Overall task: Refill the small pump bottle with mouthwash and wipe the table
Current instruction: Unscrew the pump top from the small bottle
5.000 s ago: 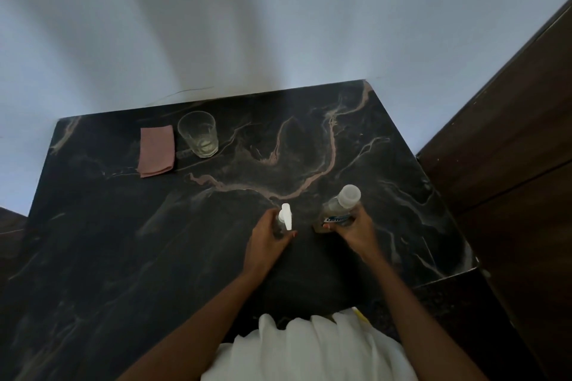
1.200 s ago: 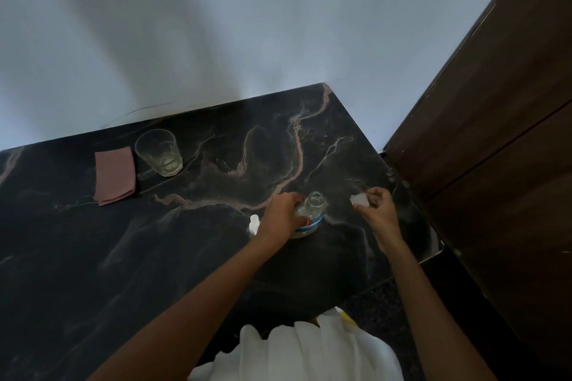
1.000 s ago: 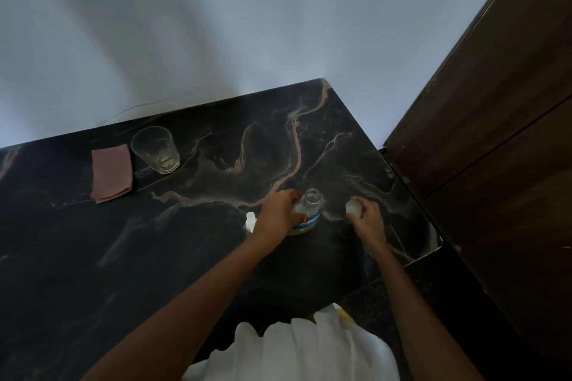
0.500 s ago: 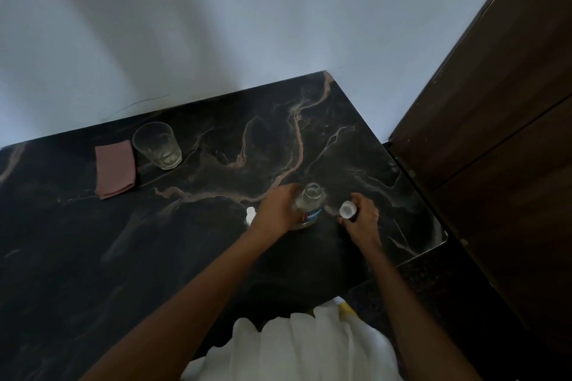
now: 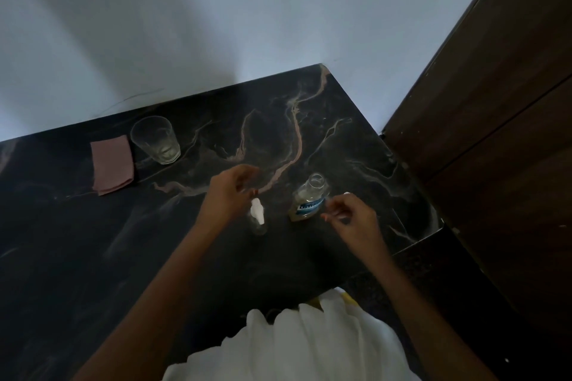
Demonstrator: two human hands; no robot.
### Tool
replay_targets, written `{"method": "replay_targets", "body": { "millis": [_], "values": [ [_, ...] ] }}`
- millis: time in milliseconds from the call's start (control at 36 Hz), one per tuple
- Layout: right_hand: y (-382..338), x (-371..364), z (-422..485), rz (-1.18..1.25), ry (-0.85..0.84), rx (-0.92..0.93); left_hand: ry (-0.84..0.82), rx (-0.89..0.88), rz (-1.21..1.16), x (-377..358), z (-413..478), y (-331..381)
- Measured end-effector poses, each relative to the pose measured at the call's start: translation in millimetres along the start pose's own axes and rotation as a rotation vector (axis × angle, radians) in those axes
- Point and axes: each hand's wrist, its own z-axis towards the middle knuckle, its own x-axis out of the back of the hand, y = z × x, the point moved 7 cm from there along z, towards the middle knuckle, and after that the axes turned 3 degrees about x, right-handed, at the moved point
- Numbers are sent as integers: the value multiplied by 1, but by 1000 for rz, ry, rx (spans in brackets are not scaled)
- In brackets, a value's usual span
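The mouthwash bottle [image 5: 308, 202] stands uncapped on the black marble table [image 5: 93, 257], with a blue label and pale liquid low inside. To its left stands the small clear pump bottle [image 5: 258, 217] with its white pump head on. My left hand [image 5: 227, 195] hovers just left of and above the pump head, fingers loosely curled, holding nothing. My right hand [image 5: 351, 216] is right of the mouthwash bottle, fingers loosely curled and pointing left. A sliver of the white cap [image 5: 347, 194] shows just behind its knuckles. A folded pink cloth [image 5: 112, 164] lies far left.
A clear drinking glass [image 5: 156, 141] stands beside the cloth near the wall. A dark wooden door or cabinet [image 5: 495, 133] rises close to the table's right edge. The table's near right corner [image 5: 433, 226] is just past my right hand.
My left hand let go of the mouthwash bottle and moved left to the pump bottle. My right hand no longer holds the cap up; the cap now shows behind it.
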Motion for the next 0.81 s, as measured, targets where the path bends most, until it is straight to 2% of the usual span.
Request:
{"method": "replay_targets", "body": {
  "millis": [111,222,389,556,806],
  "values": [
    [-35,-38,-7,86,-122,103,-10,25,32,5,-7,-26],
    [-42,-67,-3,43,-210,146,-134,99,23,-15,-12,-47],
    [-40,-90,7,-4,-203,148,-157,117,-58,-40,-17,-55],
    [-41,-104,15,0,-180,150,-63,95,-143,-44,-20,-60],
    [-44,-109,19,30,-104,161,-14,44,-151,-44,-21,-61]
  ]
}}
